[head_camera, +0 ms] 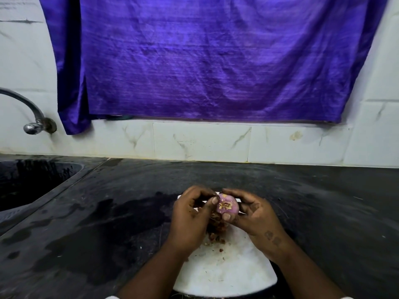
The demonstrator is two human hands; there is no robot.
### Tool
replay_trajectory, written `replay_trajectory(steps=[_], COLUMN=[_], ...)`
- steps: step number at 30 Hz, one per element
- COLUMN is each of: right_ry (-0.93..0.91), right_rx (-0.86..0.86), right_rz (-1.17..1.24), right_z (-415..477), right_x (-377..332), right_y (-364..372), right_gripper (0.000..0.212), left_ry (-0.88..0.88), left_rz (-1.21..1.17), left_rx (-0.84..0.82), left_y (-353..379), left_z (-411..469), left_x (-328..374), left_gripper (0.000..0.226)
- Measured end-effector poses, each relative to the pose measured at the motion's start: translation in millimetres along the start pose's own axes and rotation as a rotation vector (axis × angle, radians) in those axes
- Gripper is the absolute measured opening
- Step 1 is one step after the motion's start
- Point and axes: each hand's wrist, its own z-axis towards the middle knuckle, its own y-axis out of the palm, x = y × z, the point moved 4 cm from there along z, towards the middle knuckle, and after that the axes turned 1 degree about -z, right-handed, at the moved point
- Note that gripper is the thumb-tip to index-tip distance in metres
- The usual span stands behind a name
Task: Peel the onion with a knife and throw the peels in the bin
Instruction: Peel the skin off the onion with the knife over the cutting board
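Kitchen corner: white marbled wall tiles [200,141] at the back, with a big purple cloth [216,61] hanging over most of them. A curved metal tap [32,117] sticks out of the wall on the left, above a dark sink [32,180] sunk into the bench. The bench [97,223] itself is black stone, with darker wet-looking patches left of the middle.

A white cutting board [226,275] sits on the bench right in front of the person, and both hands are over its far end.

The onion [227,205] is up off the board, held between the two hands. It's pale purple and looks mostly bare, with the rough yellowish-brown cut end facing the camera.

The right hand [254,214] has it cupped from the right side. Its fingers are curled round the top and back, and the thumb is pressed on the lower front, so that grip is properly closed around the onion.

The left hand [192,214] is also curled in tight. Its thumb and forefinger tips are pinching at the onion's upper-left edge, where a thin sliver pokes up. I honestly can't tell if that sliver is a bit of skin or something else, it's too small and blurry.

Under the hands there's a clump of reddish-brown peels [216,230] lying on the board, just below the onion. More crumbs and flecks are scattered toward the near end of the board.
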Motion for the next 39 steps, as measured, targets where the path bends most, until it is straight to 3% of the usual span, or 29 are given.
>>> replay_trajectory(steps=[12,16,23,27,30,34,39], right_ry=[0.019,0.012,0.007,0.027,0.048,0.050,0.059], right_rx=[-0.044,-0.053,0.021,0.045,0.053,0.040,0.021], right_rz=[0.076,0.103,0.019,0.012,0.038,0.022,-0.002], right_z=[-1.5,-4.4,-2.0,-1.3,-1.8,-2.7,-2.1], right_x=[1.3,-3.7,-2.6,-1.7,-2.2,-3.3,-0.9], right_y=[2.8,0.1,-4.3,-5.6,-4.5,-3.8,-2.7], right_gripper=[0.056,0.056,0.049,0.042,0.037,0.036,0.041], left_ry=[-0.207,-0.252,-0.139,0.003,0.177,0.196,0.218], left_rz=[-0.094,-0.022,0.271,0.278,0.278,0.309,0.267], left_rx=[0.062,0.208,0.026,0.036,-0.073,-0.150,-0.114], left_y=[0.2,-14.4,-5.2,-6.5,1.0,5.7,3.7], left_z=[-2.7,2.9,-3.2,-2.4,-6.4,-7.8,-5.5], left_x=[-13.4,-26.7,-9.0,5.4,17.3,13.9,16.0], left_gripper=[0.016,0.023,0.043,0.030,0.019,0.027,0.016])
